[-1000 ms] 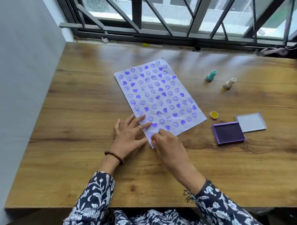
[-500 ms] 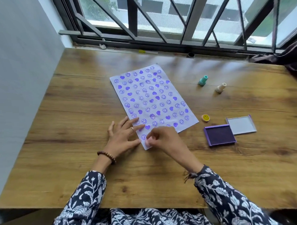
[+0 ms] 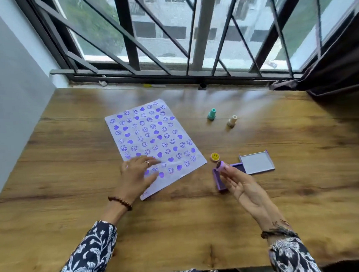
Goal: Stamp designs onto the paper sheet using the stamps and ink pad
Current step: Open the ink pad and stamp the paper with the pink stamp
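Note:
A white paper sheet [image 3: 152,136] covered with purple hearts and smiley prints lies tilted on the wooden table [image 3: 75,200]. My left hand [image 3: 136,174] rests flat on the sheet's near corner, fingers spread. My right hand [image 3: 240,184] holds a small purple stamp [image 3: 221,166] with its inked face turned up, above the purple ink pad [image 3: 220,180], which the hand partly hides. The pad's grey lid [image 3: 257,162] lies open just behind it. A yellow smiley stamp cap [image 3: 215,156] sits beside the sheet.
A teal stamp [image 3: 212,114] and a cream stamp [image 3: 232,121] stand upright on the table behind the pad. A barred window runs along the far edge, a grey wall along the left. A dark curtain [image 3: 335,77] hangs at the right.
My right hand lifted the purple stamp off the sheet's near corner and carried it right, over the ink pad. The left hand stayed on the sheet. The camera tilted up.

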A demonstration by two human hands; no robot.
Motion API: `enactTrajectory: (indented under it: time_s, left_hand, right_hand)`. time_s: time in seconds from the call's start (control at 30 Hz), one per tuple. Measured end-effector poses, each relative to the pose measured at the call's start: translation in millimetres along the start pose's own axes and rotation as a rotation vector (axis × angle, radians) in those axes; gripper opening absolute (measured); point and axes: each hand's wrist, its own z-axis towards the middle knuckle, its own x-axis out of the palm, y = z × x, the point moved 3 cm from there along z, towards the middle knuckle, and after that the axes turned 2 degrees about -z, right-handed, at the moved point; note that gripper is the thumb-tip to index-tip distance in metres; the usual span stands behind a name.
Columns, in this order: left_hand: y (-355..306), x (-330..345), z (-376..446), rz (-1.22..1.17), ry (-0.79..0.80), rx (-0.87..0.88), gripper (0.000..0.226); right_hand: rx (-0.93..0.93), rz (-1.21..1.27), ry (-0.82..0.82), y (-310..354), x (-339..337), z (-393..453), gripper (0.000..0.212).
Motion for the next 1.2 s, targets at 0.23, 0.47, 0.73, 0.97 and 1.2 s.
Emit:
enactTrajectory:
  time_s: [0.23, 0.47, 0.73, 0.97, 1.2]
  left_hand:
    - [-106.5, 81.1, 60.6, -0.063, 0.264, 0.264, 0.033]
    - [-141.7, 113.8, 101.8, -0.047, 0.316, 0.207, 0.023]
    - [-129.2, 104.6, 73.0, -0.992, 0.246, -0.255, 0.019]
    - [-143.5, 102.5, 71.8, -1.191, 0.274, -0.296, 0.028]
    - [-147.5, 99.1, 79.0, -1.148, 0.295, -0.250, 0.030]
  right_hand:
    - [-0.061, 0.052, -0.055, 30.9, -32.8, 9.0, 0.014]
    - [-0.077, 0.070, -0.021, 55.2, -66.6, 21.7, 0.018]
    - [-0.246, -0.248, -0.005, 62.3, -46.3, 17.5, 0.013]
    - [-0.430, -0.488, 0.005, 81.3, -39.4, 23.2, 0.020]
    - [-0.484, -0.545, -0.020, 86.8, -36.3, 25.9, 0.022]
